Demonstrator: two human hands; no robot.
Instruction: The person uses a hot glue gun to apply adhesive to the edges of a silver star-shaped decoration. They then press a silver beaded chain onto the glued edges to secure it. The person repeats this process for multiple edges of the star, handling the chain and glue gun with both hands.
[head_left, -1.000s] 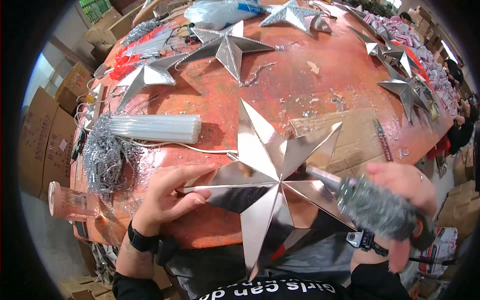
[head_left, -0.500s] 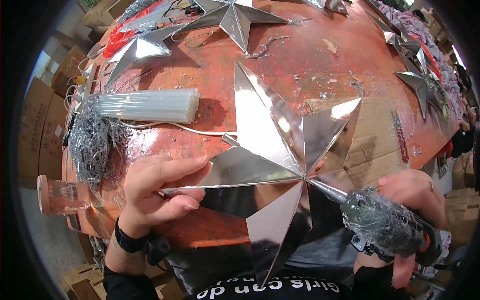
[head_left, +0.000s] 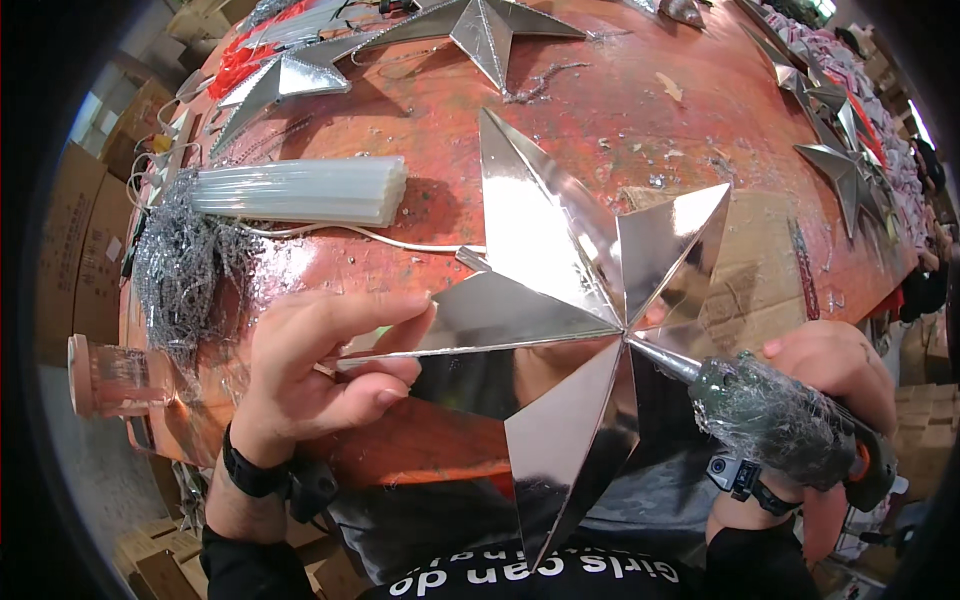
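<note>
Head view: a large mirror-silver star (head_left: 595, 312) is held raised over the near edge of a reddish table (head_left: 430, 125), its ridged face turned up. Its left point is grasped by the left hand (head_left: 325, 365), the thumb being set below the ridge and the fingers above and behind it; a black band (head_left: 255, 470) is worn on that wrist. A glue gun (head_left: 775, 415), its dark body covered in clear stringy glue, is gripped by the right hand (head_left: 840, 375), though the fingers are partly hidden and whether the trigger is pressed cannot be told. Its metal nozzle (head_left: 668, 358) is aimed at the star's centre, where the ridges are joined; whether contact is made cannot be told. On the left of the table, a bundle of translucent sticks (head_left: 300, 190) is laid beside a heap of silver tinsel strands (head_left: 185, 270), with a white cord (head_left: 390, 240) run just below the sticks and a pinkish cup (head_left: 120, 375) placed nearer the left hand. Beyond the held star, a cardboard sheet (head_left: 765, 255) is partly covered by it, and more silver stars (head_left: 485, 40) are spread along the far side
</note>
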